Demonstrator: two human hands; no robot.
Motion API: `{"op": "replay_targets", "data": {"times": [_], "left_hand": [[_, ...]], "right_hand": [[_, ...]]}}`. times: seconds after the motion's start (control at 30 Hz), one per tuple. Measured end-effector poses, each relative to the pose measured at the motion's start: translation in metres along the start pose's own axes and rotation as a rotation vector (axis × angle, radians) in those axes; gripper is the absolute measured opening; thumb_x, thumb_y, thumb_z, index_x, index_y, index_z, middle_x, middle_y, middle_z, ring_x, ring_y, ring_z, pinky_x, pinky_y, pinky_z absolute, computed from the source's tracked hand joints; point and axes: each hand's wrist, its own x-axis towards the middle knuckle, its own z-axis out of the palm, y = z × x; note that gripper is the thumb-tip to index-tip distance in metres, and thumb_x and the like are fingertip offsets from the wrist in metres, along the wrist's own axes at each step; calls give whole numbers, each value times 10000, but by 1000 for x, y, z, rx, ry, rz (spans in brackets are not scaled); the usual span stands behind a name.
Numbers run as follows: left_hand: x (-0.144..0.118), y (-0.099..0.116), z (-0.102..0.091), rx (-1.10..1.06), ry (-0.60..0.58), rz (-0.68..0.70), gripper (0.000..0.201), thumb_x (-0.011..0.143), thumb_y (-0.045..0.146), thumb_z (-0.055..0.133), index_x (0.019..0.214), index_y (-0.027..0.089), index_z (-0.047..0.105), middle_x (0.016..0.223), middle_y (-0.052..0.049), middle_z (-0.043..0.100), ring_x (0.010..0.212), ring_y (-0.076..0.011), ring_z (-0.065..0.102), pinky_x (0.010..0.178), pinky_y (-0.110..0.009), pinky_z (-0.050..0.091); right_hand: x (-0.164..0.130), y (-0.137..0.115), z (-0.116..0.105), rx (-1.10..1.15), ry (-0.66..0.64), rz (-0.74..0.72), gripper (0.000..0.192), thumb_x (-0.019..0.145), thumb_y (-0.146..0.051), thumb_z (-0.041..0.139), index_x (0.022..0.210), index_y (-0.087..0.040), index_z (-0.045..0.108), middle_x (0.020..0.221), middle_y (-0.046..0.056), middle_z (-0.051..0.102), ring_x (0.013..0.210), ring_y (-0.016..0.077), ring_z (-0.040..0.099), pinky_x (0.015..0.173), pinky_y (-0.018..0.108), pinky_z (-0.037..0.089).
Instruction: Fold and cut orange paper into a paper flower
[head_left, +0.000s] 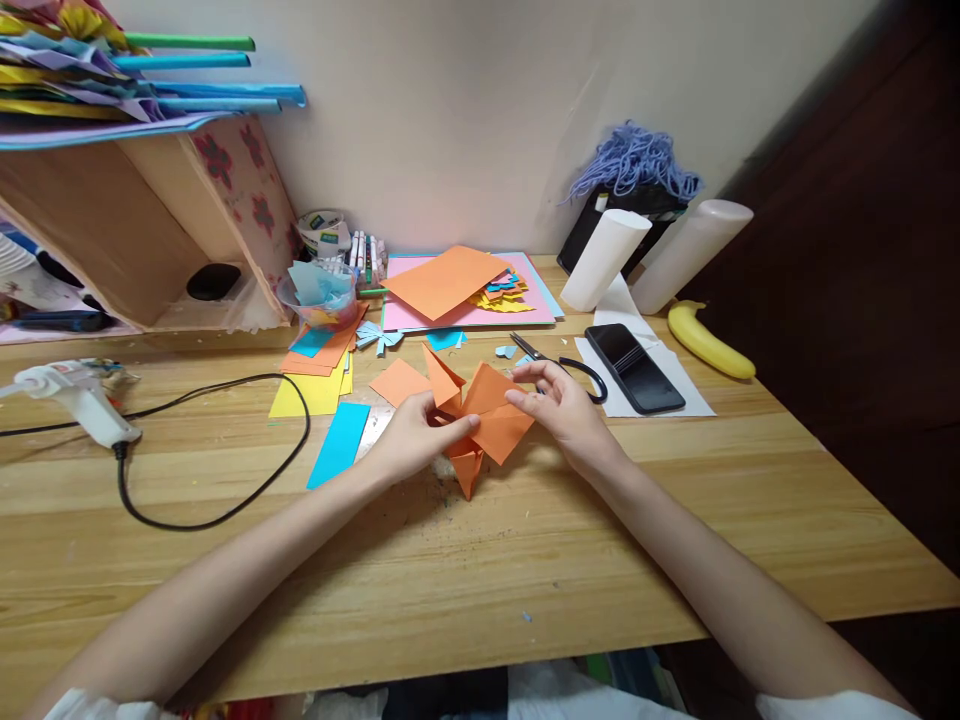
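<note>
Pinching the folded orange paper [480, 415] from both sides, the left hand [412, 435] and right hand [566, 410] hold it, fingers curled, seemingly just above the wooden tabletop [525, 560]. Scissors [562, 365], a phone [634, 367] and a banana [709, 340] lie beyond, near the wall.

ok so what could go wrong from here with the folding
The folded orange paper piece is pinched between the left hand and right hand with loose flaps sticking out, so a crease could slip or a flap tear. The black-handled scissors lie open just behind the right hand; a backward move might catch the blades. The white glue gun has its black cord looped near the left forearm, which might snag it.
</note>
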Motion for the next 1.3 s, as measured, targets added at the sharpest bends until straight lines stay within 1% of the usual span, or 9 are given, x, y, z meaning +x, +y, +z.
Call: {"op": "replay_targets", "data": {"times": [0.07,0.13,0.2,0.3,0.43,0.57,0.87,1.1,1.3], "left_hand": [[0,-1,0,13,-32,-9,310,733,381,644,946,157,641,960,-85,702,823,-203,661,666,-269,520],[0,-2,0,20,-53,-18,330,716,395,656,946,159,638,957,-87,699,823,-206,657,670,-280,520],[-1,-2,0,19,-70,-26,351,698,407,668,946,161,633,965,-88,693,840,-213,651,684,-294,519],[-2,2,-1,49,-72,-43,328,681,422,680,867,156,631,883,-76,693,804,-206,643,674,-297,503],[-1,9,-7,3,-67,-64,296,717,442,643,749,150,606,777,-48,665,735,-160,611,663,-269,463],[2,9,-12,-131,-147,-7,276,743,412,631,827,150,611,857,-42,648,804,-142,584,749,-265,434],[1,-2,-8,-222,-199,-69,282,726,429,642,821,163,651,844,-37,629,751,-127,553,698,-250,399],[-2,7,-9,-190,-138,-66,260,707,423,655,733,168,610,747,0,586,676,-108,510,629,-230,361],[-2,14,-6,-120,-16,-50,249,660,379,695,702,160,584,745,6,600,758,-126,544,697,-241,382]], "right_hand": [[-1,0,2,-4,22,-10,479,585,-378,767,964,-226,518,1202,82,514,1085,223,533,836,339,485],[-1,-1,2,10,-22,1,546,565,-345,781,1030,-234,516,1213,83,528,1122,222,513,848,334,481],[-2,-2,2,41,-112,69,539,577,-344,771,1046,-226,532,1098,78,611,1042,220,567,803,336,495],[-2,-4,0,48,-175,146,394,595,-378,752,907,-192,597,886,51,672,797,192,635,679,310,501],[1,-4,-5,11,-111,73,293,608,-396,742,767,-178,628,794,26,667,698,157,617,640,280,473],[4,-4,-8,22,-55,71,303,600,-396,746,779,-179,635,803,25,671,685,150,609,642,281,465],[1,-7,-7,-17,-84,46,279,622,-406,733,765,-188,634,799,25,666,724,169,604,667,293,465],[0,-8,-7,25,-147,95,276,655,-423,709,790,-188,658,773,15,661,688,157,606,628,268,464],[-2,-8,-7,57,-175,146,262,672,-433,696,802,-206,681,774,19,679,698,174,627,623,275,473]]}}
